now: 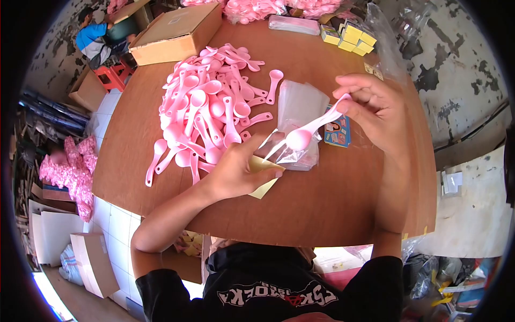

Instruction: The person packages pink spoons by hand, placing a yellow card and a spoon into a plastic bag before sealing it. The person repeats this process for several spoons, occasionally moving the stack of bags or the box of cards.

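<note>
My right hand (370, 107) pinches the handle end of a pink spoon (300, 138), whose bowl points down and left. That bowl is at a clear plastic bag (273, 147), partly inside or just in front of it; I cannot tell which. The bag and a pale yellow card (263, 188) are held in my left hand (241, 169), its thumb over the card. Beneath the spoon lie a stack of clear bags (300, 99) and blue printed cards (338, 133). A heap of pink spoons (206, 102) is to the left.
A cardboard box (177, 32) stands at the table's back left. At the back right are small yellow boxes (357, 36) and a clear-wrapped pack (294, 24). More pink spoons in plastic (255, 8) lie behind. Another person (94, 40) sits at the upper left.
</note>
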Tool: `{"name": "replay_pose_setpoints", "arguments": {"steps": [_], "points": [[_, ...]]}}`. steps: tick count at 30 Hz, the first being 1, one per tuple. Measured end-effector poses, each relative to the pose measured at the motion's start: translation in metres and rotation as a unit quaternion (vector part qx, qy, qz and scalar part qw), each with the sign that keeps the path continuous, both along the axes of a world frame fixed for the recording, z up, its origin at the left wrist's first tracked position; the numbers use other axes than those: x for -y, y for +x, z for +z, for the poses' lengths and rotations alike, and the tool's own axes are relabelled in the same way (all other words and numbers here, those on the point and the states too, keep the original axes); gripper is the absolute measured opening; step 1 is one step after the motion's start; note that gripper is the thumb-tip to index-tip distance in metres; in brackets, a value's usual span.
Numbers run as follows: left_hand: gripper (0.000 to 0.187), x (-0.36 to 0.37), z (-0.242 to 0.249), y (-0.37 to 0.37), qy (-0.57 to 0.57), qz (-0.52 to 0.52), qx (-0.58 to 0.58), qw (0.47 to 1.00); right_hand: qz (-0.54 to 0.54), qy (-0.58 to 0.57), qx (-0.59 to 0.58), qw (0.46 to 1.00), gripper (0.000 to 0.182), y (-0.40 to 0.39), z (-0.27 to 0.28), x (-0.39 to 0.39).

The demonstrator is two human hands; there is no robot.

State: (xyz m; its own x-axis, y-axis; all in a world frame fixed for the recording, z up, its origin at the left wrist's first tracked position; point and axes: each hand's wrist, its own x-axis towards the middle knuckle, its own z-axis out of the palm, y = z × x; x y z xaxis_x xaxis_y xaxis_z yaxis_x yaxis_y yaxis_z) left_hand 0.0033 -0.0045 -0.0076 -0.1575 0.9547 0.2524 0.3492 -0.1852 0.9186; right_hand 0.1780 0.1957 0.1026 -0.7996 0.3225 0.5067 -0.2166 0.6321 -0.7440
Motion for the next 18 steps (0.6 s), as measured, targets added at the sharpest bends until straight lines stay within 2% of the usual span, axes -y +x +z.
{"name": "replay_pose_setpoints", "arguments": {"steps": [7, 11, 13, 14, 15, 17, 18], "points": [[0.06, 0.0, -0.002, 0.004, 0.043, -0.004, -0.039, 0.998, 0.037, -0.008, 0.032, 0.999, 0.032, -0.019, -0.021, 0.02], [0.061, 0.002, -0.009, -0.001, 0.006, -0.017, -0.042, 0.999, 0.01, -0.073, 0.041, 0.996, 0.02, -0.029, -0.033, 0.036], [0.062, 0.002, -0.001, 0.002, 0.043, 0.0, -0.026, 0.999, -0.005, 0.022, -0.001, 1.0, 0.017, -0.035, -0.04, 0.039], [0.063, 0.003, 0.006, 0.002, 0.048, 0.006, -0.039, 0.998, -0.017, 0.079, 0.016, 0.997, 0.018, -0.034, -0.037, 0.043], [0.063, 0.003, 0.004, 0.001, 0.049, 0.008, -0.041, 0.998, -0.015, 0.079, 0.014, 0.997, 0.018, -0.037, -0.038, 0.044], [0.064, 0.005, -0.003, 0.0, 0.07, -0.008, 0.005, 0.997, -0.052, 0.24, -0.051, 0.968, 0.019, -0.042, -0.041, 0.046], [0.068, 0.007, -0.002, -0.001, 0.058, -0.017, 0.007, 0.998, -0.039, 0.218, -0.056, 0.974, 0.017, -0.043, -0.042, 0.046]]}}
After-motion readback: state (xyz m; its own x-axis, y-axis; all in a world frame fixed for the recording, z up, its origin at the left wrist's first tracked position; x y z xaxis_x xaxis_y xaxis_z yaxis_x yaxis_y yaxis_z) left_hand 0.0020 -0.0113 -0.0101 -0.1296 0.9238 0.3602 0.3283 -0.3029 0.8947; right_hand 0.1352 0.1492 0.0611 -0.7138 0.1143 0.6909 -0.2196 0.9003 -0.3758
